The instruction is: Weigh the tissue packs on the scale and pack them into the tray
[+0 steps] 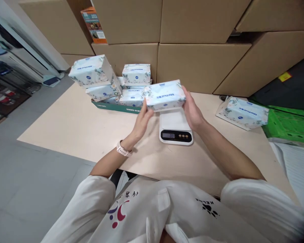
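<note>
Between my two hands is a white tissue pack (164, 96) with a floral print, held by its ends above a white kitchen scale (176, 126). My left hand (142, 119) grips the pack's left end, fingers closed against it. On the right end, my right hand (192, 109) presses with the thumb and fingers round the side. The scale's display reads 0.0, and its plate is partly covered by the pack. Left of the pack, a green box (111, 107) holds several more tissue packs (91, 72), some stacked above its rim.
Another tissue pack (243, 113) lies at the table's right side, near a green plastic crate (291, 125). Large cardboard boxes (192, 67) form a wall along the back of the wooden table (73, 131). An orange printed box (94, 26) stands among them.
</note>
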### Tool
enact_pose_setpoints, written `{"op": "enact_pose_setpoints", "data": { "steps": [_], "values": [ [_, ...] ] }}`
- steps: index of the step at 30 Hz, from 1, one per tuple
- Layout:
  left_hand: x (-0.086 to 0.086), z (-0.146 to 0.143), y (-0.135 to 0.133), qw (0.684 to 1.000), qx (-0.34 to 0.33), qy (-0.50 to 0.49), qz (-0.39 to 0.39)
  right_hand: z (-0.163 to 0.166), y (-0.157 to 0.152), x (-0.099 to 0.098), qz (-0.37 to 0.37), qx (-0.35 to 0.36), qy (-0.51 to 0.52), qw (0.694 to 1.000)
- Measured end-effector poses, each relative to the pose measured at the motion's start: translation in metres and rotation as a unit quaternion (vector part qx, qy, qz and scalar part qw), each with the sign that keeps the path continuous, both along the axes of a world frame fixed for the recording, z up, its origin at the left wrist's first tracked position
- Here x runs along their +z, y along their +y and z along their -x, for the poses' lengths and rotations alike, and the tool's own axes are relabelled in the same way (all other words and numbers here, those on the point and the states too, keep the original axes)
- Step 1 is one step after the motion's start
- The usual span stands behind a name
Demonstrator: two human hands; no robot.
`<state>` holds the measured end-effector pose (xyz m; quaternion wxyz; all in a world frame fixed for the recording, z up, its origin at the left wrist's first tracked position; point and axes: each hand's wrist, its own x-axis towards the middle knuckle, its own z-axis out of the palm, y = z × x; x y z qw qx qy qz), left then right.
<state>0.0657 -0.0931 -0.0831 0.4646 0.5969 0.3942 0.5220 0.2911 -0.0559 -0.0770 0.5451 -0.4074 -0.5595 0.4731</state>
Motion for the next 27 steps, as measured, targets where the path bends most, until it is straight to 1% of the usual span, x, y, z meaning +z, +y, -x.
{"op": "enact_pose_setpoints", "data": {
  "steps": [2, 4, 7, 10, 12, 13, 15, 17, 18, 21, 27],
  "values": [
    [-0.011, -0.018, -0.013, 0.997, -0.067, 0.019, 0.02, -0.026, -0.032, -0.003, 0.034, -0.011, 0.001, 0.999],
    [-0.023, -0.03, -0.017, 0.992, -0.116, 0.028, 0.036, -0.044, -0.054, -0.009, 0.067, -0.034, -0.004, 0.997],
    [-0.035, -0.038, -0.016, 0.988, -0.14, 0.045, 0.048, -0.056, -0.067, -0.023, 0.097, -0.055, -0.017, 0.994],
    [-0.038, -0.036, -0.017, 0.989, -0.128, 0.055, 0.05, -0.057, -0.065, -0.035, 0.101, -0.046, -0.014, 0.994],
    [-0.04, -0.034, -0.018, 0.991, -0.107, 0.049, 0.064, -0.057, -0.063, -0.044, 0.089, -0.066, 0.0, 0.994],
    [-0.042, -0.033, -0.018, 0.992, -0.089, 0.039, 0.076, -0.058, -0.062, -0.05, 0.08, -0.093, 0.007, 0.992],
    [-0.048, -0.031, -0.014, 0.992, -0.042, 0.004, 0.116, -0.063, -0.061, -0.063, 0.065, -0.168, 0.012, 0.984],
    [-0.055, -0.028, -0.006, 0.983, 0.015, -0.052, 0.177, -0.068, -0.06, -0.077, 0.071, -0.232, 0.018, 0.97],
    [-0.058, -0.025, -0.002, 0.974, 0.038, -0.079, 0.207, -0.071, -0.059, -0.083, 0.079, -0.248, 0.024, 0.965],
    [-0.061, -0.018, 0.011, 0.955, 0.065, -0.129, 0.257, -0.077, -0.057, -0.094, 0.087, -0.256, 0.036, 0.962],
    [-0.053, -0.009, 0.016, 0.95, 0.052, -0.138, 0.276, -0.076, -0.058, -0.093, 0.069, -0.233, 0.007, 0.97]
  ]
}}
